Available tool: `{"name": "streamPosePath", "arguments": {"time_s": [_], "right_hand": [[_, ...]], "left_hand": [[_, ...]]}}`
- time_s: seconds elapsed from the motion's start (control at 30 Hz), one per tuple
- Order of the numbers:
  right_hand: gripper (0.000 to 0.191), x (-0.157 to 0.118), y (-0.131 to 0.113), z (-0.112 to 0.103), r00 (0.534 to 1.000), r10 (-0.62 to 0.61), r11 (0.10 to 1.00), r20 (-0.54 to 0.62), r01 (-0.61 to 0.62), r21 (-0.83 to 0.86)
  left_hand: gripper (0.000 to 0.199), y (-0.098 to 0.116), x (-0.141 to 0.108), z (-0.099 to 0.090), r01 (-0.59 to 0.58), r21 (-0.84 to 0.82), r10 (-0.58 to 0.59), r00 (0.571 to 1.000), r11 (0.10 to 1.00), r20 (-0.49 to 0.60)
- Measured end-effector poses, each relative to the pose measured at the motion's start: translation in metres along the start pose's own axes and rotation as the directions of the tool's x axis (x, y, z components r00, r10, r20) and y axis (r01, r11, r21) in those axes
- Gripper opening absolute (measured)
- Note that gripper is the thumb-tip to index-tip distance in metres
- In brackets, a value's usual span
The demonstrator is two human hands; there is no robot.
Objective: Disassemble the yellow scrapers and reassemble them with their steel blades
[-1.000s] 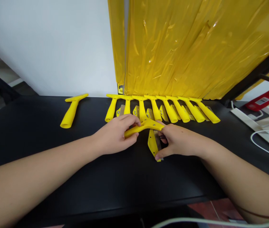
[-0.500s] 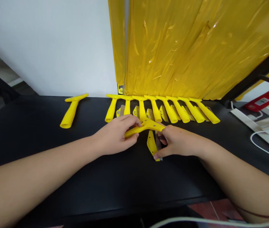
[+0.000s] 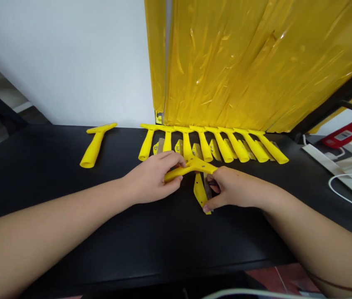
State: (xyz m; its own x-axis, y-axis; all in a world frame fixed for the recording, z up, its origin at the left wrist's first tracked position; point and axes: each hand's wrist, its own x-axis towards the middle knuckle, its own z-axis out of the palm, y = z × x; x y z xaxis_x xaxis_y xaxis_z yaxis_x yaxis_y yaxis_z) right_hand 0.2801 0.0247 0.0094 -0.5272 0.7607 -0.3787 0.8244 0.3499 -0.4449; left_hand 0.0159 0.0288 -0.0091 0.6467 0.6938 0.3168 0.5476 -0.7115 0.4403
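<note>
My left hand (image 3: 154,176) is closed around the grip of a yellow scraper handle (image 3: 199,165), whose forked head points right. Fingers of my right hand (image 3: 228,187) pinch a yellow plate with a metal blade (image 3: 199,190), held just below the handle's head. Small holes show in the plate; part of its blade is hidden by my right fingers. Behind my hands runs a row of yellow scraper handles (image 3: 224,145), with several blade plates (image 3: 215,149) between them. One more scraper handle (image 3: 93,147) lies apart on the left.
Everything rests on a black tabletop (image 3: 132,245). A white panel (image 3: 85,62) and yellow plastic sheeting (image 3: 226,62) rise along the back edge. To the right are a white frame (image 3: 338,170), a white cable (image 3: 334,178) and a red box (image 3: 347,132).
The view has shifted slightly. Both hands keep the same holds, and the blade plate sits marginally lower in view beneath the handle's head.
</note>
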Motion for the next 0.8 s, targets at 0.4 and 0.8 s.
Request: {"name": "streamPosePath", "arguments": {"time_s": [0.4, 0.8], "right_hand": [[0.060, -0.0054, -0.0024, 0.0053, 0.999, -0.028, 1.000, 0.031, 0.028, -0.004], [0.084, -0.0069, -0.0024, 0.0071, 0.998, -0.057, 0.998, 0.032, 0.056, 0.031]], "left_hand": [[0.017, -0.0005, 0.0007, -0.0002, -0.021, 0.010, 0.021, 1.000, 1.000, 0.001], [0.018, -0.0004, 0.0005, 0.0003, -0.016, 0.012, 0.016, 1.000, 1.000, 0.003]]}}
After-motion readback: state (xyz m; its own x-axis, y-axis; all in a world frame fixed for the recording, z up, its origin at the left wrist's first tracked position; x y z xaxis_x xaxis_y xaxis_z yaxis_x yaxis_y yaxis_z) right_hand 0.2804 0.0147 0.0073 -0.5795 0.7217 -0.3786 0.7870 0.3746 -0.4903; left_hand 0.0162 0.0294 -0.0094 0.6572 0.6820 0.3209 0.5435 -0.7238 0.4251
